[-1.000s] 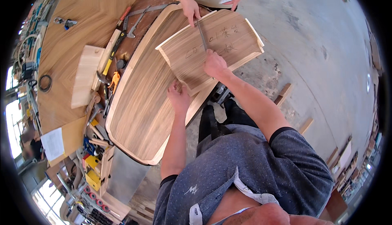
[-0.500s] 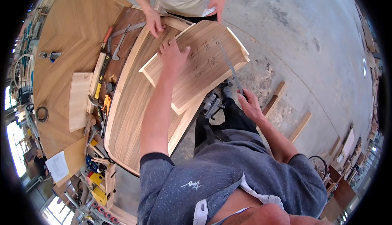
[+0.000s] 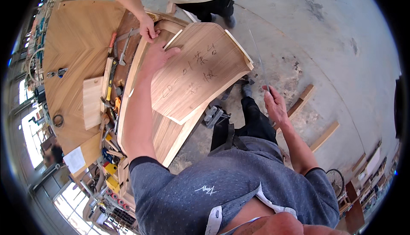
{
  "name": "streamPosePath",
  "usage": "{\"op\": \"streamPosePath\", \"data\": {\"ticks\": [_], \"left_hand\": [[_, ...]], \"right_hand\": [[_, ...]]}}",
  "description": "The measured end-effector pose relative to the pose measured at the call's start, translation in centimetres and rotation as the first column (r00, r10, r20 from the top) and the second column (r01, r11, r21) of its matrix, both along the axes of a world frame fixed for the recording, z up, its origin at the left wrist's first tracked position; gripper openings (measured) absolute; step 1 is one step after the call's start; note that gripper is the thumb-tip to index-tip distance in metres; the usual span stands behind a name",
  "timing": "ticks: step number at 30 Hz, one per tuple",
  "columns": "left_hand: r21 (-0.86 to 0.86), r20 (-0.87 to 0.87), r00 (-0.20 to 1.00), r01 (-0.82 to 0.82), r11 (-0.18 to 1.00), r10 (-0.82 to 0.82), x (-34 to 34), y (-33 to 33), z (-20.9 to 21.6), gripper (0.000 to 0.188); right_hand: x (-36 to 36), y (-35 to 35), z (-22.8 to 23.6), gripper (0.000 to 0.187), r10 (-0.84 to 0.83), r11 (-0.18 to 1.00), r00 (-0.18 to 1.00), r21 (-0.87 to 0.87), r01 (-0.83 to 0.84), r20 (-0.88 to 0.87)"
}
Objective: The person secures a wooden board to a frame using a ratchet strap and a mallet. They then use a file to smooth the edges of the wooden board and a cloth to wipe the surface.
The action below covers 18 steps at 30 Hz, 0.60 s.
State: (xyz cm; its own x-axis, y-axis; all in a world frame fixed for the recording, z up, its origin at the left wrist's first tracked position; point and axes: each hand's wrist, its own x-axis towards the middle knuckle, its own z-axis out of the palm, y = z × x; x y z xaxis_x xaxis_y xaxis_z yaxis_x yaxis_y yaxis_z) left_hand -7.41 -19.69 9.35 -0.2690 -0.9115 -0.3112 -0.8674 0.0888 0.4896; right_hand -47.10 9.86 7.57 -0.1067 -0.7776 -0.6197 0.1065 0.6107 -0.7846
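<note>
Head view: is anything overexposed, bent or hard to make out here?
In the head view, windows at lower left burn out white; toward the head view's rim, edges bend and corners go black; in the head view's middle, pen marks on the wooden panel look crisp, while the thin metal strip in the right hand looks faint against the floor.

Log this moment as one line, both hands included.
left hand: at wooden panel, thumb spread | right hand: holding thin metal tool, beyond panel | co-worker's hand: by larger wooden piece
</note>
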Motion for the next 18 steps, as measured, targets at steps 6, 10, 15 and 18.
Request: {"op": "streamPosePath", "data": {"ticks": [6,10,15,18], "left_hand": [[-0.22,0.267,0.963,0.032,0.975,0.028,0.8,3.4,12.3,0.054],[-0.225,0.2,0.979,0.005,0.974,0.041,3.7,5.7,15.0,0.045],[-0.067,0.138,0.984,-0.106,0.992,0.115,8.3,7.0,13.5,0.044],[-0.055,0.103,0.986,-0.128,0.99,0.133,11.8,7.6,11.2,0.044]], "right_hand": [[-0.1,-2.7,0.3,0.041,0.085,0.991,0.996,-0.103,-0.085,-0.009],[1.2,-2.6,0.4,0.042,0.087,0.987,0.996,-0.14,-0.081,0.035],[3.2,0.8,-0.5,0.04,0.025,0.997,0.994,-0.08,-0.016,0.105],[4.8,2.6,-0.7,0.04,0.021,0.999,0.995,-0.046,-0.016,0.1]]}}
